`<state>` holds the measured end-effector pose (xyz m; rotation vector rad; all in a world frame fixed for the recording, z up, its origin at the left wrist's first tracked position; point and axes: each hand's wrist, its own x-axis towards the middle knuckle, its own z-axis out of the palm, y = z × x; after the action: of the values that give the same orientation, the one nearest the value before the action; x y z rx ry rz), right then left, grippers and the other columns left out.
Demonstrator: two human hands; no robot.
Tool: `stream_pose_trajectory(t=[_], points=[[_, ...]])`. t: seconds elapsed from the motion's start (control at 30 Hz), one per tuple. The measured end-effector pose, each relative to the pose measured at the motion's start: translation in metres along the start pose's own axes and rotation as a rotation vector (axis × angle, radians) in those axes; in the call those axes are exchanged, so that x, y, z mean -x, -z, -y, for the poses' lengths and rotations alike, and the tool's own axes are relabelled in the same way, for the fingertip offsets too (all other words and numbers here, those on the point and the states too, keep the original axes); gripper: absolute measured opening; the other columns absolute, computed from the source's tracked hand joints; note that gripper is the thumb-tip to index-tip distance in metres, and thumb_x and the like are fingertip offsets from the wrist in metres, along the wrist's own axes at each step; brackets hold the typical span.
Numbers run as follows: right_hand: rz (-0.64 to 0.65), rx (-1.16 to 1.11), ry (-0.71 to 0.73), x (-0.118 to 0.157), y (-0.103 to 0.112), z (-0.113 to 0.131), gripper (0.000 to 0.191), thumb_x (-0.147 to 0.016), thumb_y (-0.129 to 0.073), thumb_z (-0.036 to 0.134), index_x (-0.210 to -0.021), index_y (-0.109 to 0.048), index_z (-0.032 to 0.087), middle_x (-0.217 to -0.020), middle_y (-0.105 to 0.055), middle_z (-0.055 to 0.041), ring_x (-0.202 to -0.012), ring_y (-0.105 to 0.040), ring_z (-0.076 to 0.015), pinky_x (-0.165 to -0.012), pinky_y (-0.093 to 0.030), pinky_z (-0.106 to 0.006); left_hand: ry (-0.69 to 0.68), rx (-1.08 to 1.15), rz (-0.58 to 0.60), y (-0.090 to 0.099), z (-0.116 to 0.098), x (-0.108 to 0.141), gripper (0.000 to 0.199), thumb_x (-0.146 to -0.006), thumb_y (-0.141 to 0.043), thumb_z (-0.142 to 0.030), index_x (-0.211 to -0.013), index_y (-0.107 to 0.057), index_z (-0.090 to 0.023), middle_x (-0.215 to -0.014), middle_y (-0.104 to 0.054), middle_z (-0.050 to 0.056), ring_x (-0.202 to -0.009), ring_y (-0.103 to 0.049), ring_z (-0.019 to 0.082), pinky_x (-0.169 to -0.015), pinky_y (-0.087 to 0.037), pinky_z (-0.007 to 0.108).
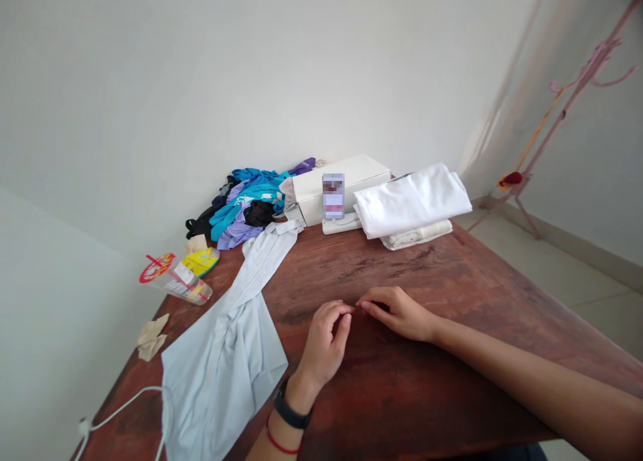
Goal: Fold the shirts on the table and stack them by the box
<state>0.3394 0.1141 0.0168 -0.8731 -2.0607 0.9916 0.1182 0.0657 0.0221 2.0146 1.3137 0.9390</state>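
My left hand rests over the wooden table, its fingers loosely curved and the thumb a little apart from them. Opposite it, my right hand is bent the same way, palm down, with a gap showing between thumb and fingers. The fingertips of both hands come together or nearly so; nothing visible is held in either. Beside my left hand lies a pale blue button-up shirt, spread lengthwise with its upper part bunched toward the back.
At the back are piled clothes, a white box, a phone leaning on it and folded white cloth. A plastic cup lies tilted at left, near crumpled tissue and a white cable. A pink coat stand stands right.
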Motion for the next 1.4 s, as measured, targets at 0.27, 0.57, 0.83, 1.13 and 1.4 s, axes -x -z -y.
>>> stream_pose_trajectory(t=[0.27, 0.57, 0.83, 1.13, 1.4], points=[[0.012, 0.046, 0.114, 0.008, -0.001, 0.006, 0.053, -0.104, -0.045, 0.036, -0.061, -0.070, 0.020, -0.100, -0.075, -0.0090, -0.090, -0.069, -0.0184, -0.083, -0.053, -0.030, -0.041, -0.062, 0.002, -0.003, -0.005, 0.001, 0.019, -0.101, -0.052, -0.026, -0.108, -0.070, -0.024, -0.111, -0.071, 0.005, -0.110, -0.063, 0.021, -0.103, -0.047, 0.037], [-0.170, -0.173, -0.129, 0.011, 0.000, 0.008, 0.030, -0.088, -0.047, 0.022, -0.078, -0.076, 0.018, -0.094, -0.075, -0.0061, -0.075, -0.072, -0.0169, -0.063, -0.058, -0.025, -0.050, -0.055, -0.028, -0.003, -0.002, -0.003, 0.022, -0.102, -0.050, -0.027, -0.103, -0.072, -0.024, -0.107, -0.073, 0.004, -0.102, -0.067, 0.020, -0.095, -0.050, 0.033], [-0.307, -0.084, -0.161, 0.006, 0.012, -0.001, 0.043, -0.087, -0.048, 0.022, -0.049, -0.066, 0.020, -0.069, -0.071, -0.0066, -0.065, -0.067, -0.0165, -0.067, -0.052, -0.026, -0.036, -0.034, -0.070, -0.003, -0.003, -0.002, 0.026, -0.103, -0.047, -0.029, -0.101, -0.071, -0.022, -0.103, -0.074, 0.005, -0.099, -0.068, 0.020, -0.092, -0.051, 0.032], [-0.008, 0.039, 0.025, 0.008, -0.002, -0.001, 0.055, -0.104, -0.041, 0.052, -0.076, -0.077, 0.021, -0.086, -0.074, -0.0073, -0.082, -0.070, -0.0185, -0.080, -0.051, -0.029, -0.069, -0.056, -0.135, -0.001, 0.000, 0.002, 0.026, -0.102, -0.047, -0.029, -0.102, -0.072, -0.022, -0.104, -0.074, 0.005, -0.099, -0.068, 0.020, -0.092, -0.051, 0.032], [0.121, 0.140, 0.109, 0.008, 0.001, 0.005, 0.050, -0.105, -0.042, 0.047, -0.078, -0.073, 0.019, -0.086, -0.073, -0.0067, -0.082, -0.068, -0.0180, -0.080, -0.049, -0.029, -0.079, -0.063, -0.152, -0.002, 0.001, 0.001, 0.025, -0.102, -0.048, -0.029, -0.099, -0.072, -0.022, -0.102, -0.075, 0.004, -0.098, -0.069, 0.019, -0.091, -0.051, 0.030]])
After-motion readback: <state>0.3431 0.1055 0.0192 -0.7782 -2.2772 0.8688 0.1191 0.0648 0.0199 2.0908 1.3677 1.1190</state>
